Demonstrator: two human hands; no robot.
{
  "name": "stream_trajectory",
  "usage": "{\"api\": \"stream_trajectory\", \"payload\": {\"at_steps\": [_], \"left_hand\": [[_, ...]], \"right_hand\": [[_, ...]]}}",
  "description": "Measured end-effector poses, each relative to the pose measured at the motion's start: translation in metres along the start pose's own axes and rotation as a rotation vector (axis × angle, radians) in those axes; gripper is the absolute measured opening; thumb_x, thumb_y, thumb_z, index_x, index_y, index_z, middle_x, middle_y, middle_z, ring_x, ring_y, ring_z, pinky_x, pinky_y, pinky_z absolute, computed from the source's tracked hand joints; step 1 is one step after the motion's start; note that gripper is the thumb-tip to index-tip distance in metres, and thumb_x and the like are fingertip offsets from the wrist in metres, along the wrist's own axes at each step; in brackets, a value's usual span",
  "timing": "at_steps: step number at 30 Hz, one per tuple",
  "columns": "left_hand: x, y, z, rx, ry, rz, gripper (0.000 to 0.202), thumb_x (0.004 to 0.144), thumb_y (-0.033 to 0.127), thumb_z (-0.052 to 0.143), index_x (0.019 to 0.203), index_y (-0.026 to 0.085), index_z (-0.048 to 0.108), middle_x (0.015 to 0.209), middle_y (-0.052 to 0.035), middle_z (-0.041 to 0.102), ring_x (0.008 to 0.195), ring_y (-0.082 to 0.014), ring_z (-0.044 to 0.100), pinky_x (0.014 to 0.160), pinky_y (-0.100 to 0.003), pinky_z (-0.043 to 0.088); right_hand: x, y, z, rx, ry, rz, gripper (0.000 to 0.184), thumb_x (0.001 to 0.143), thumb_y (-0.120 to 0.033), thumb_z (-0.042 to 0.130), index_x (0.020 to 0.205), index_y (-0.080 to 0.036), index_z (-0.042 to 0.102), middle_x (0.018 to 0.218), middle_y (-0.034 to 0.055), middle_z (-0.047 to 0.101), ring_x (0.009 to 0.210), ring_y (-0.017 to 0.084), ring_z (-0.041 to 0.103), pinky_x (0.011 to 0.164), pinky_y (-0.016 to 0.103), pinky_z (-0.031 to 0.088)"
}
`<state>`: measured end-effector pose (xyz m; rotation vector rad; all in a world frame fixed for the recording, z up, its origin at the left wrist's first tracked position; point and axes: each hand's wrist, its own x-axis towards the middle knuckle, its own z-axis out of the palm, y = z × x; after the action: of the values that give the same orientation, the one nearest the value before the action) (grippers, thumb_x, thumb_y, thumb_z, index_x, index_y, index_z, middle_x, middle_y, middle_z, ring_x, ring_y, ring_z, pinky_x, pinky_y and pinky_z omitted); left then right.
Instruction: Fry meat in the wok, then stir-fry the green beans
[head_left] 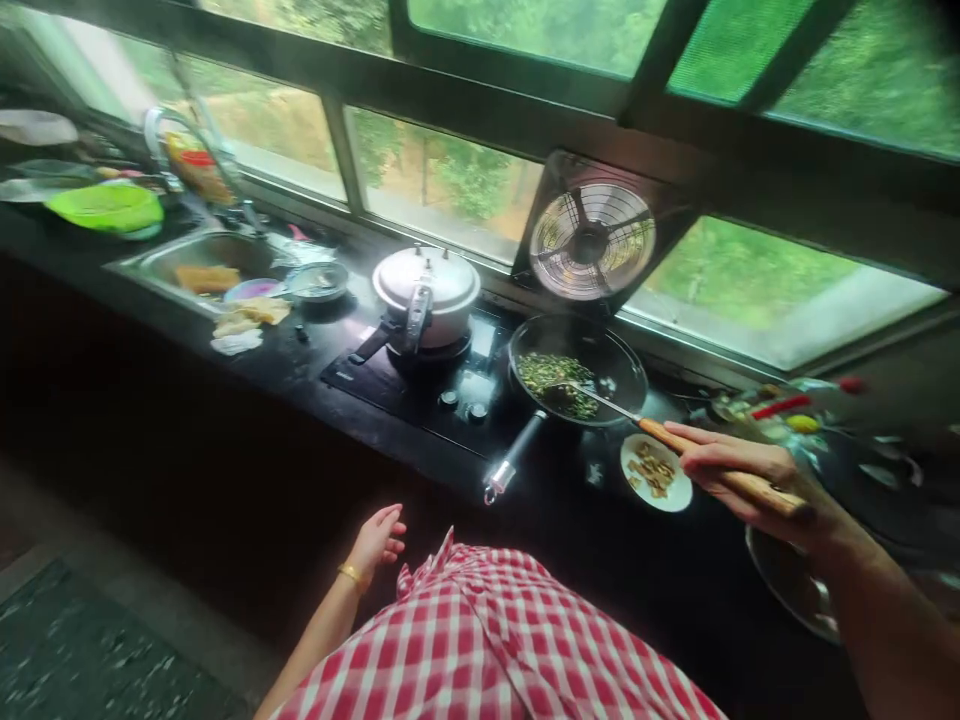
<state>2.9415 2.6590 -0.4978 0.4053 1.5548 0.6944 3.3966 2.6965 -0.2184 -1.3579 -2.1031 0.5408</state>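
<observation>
My right hand (739, 475) is wrapped around the wooden handle of a spatula (652, 430). The metal shaft reaches left over the rim of a dark frying pan (626, 365), and its tip is in chopped green vegetables (555, 380) there. Just below the pan, near my right hand, a white plate (681, 492) holds brown pieces of food. Low in front of the counter, my left hand (379, 540) hangs beside the red checked garment with nothing in it, its fingers loosely bent and apart. The pan's steel handle (517, 455) points toward me, untouched.
A pressure cooker (442, 300) stands on the left burner of the black cooktop (382, 390), its handle jutting frontward. A sink (161, 265), a green bowl (105, 208) and cloths (251, 315) lie left. An exhaust fan (592, 240) is behind the pan. Another pan (784, 580) sits at right.
</observation>
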Motion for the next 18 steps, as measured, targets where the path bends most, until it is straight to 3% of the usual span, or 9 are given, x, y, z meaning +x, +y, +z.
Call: {"api": "stream_trajectory", "payload": {"at_steps": [2, 5, 7, 9, 13, 15, 18], "left_hand": [[0.012, 0.002, -0.003, 0.038, -0.036, -0.016, 0.032, 0.09, 0.03, 0.047, 0.119, 0.016, 0.046, 0.076, 0.0011, 0.053, 0.043, -0.0048, 0.053, 0.038, -0.015, 0.038], [0.028, 0.008, -0.007, 0.103, -0.091, -0.035, 0.031, 0.091, 0.029, 0.046, 0.119, 0.016, 0.046, 0.074, 0.0011, 0.054, 0.042, -0.0049, 0.053, 0.037, -0.014, 0.036], [0.036, 0.013, -0.011, 0.144, -0.114, -0.032, 0.03, 0.091, 0.028, 0.045, 0.119, 0.016, 0.046, 0.073, 0.0011, 0.054, 0.042, -0.0051, 0.053, 0.037, -0.014, 0.035], [0.041, 0.017, -0.015, 0.168, -0.128, -0.017, 0.031, 0.091, 0.028, 0.046, 0.119, 0.016, 0.047, 0.073, 0.0009, 0.055, 0.042, -0.0051, 0.053, 0.037, -0.015, 0.036], [0.037, 0.012, -0.023, 0.168, -0.11, 0.004, 0.03, 0.09, 0.028, 0.047, 0.118, 0.016, 0.049, 0.073, 0.0007, 0.056, 0.041, -0.0054, 0.053, 0.037, -0.015, 0.036], [0.027, 0.001, -0.026, 0.166, -0.087, -0.007, 0.029, 0.09, 0.028, 0.047, 0.117, 0.016, 0.049, 0.071, 0.0011, 0.056, 0.04, -0.0055, 0.053, 0.036, -0.015, 0.036], [0.006, -0.018, -0.031, 0.16, -0.074, -0.045, 0.029, 0.089, 0.027, 0.049, 0.115, 0.016, 0.049, 0.067, 0.0017, 0.055, 0.039, -0.0054, 0.051, 0.035, -0.015, 0.034]], "right_hand": [[-0.021, -0.018, 0.0, -0.057, -0.016, -0.007, 0.015, 0.076, -0.029, 0.065, 0.09, -0.027, 0.071, 0.124, 0.0054, 0.06, 0.109, 0.024, 0.06, 0.088, 0.03, 0.053], [-0.031, -0.024, 0.025, -0.153, -0.012, -0.053, 0.018, 0.08, -0.019, 0.06, 0.095, -0.023, 0.068, 0.129, 0.0074, 0.056, 0.112, 0.023, 0.058, 0.093, 0.032, 0.051], [-0.022, -0.013, 0.053, -0.209, 0.025, -0.058, 0.014, 0.081, -0.019, 0.057, 0.09, -0.021, 0.068, 0.126, 0.0085, 0.058, 0.111, 0.023, 0.058, 0.094, 0.034, 0.05], [-0.007, 0.006, 0.079, -0.257, 0.157, -0.084, 0.013, 0.081, -0.02, 0.056, 0.087, -0.021, 0.067, 0.121, 0.0085, 0.061, 0.108, 0.022, 0.06, 0.093, 0.034, 0.051], [0.026, 0.042, 0.116, -0.332, 0.296, -0.093, 0.014, 0.082, -0.019, 0.054, 0.089, -0.021, 0.066, 0.123, 0.0087, 0.06, 0.109, 0.022, 0.06, 0.092, 0.033, 0.051], [0.036, 0.05, 0.134, -0.336, 0.312, -0.089, 0.016, 0.082, -0.019, 0.052, 0.089, -0.02, 0.066, 0.126, 0.0095, 0.058, 0.109, 0.023, 0.06, 0.093, 0.034, 0.05], [0.036, 0.052, 0.164, -0.305, 0.23, -0.052, 0.023, 0.078, -0.015, 0.053, 0.097, -0.018, 0.066, 0.132, 0.0118, 0.052, 0.113, 0.024, 0.057, 0.095, 0.036, 0.048]]}}
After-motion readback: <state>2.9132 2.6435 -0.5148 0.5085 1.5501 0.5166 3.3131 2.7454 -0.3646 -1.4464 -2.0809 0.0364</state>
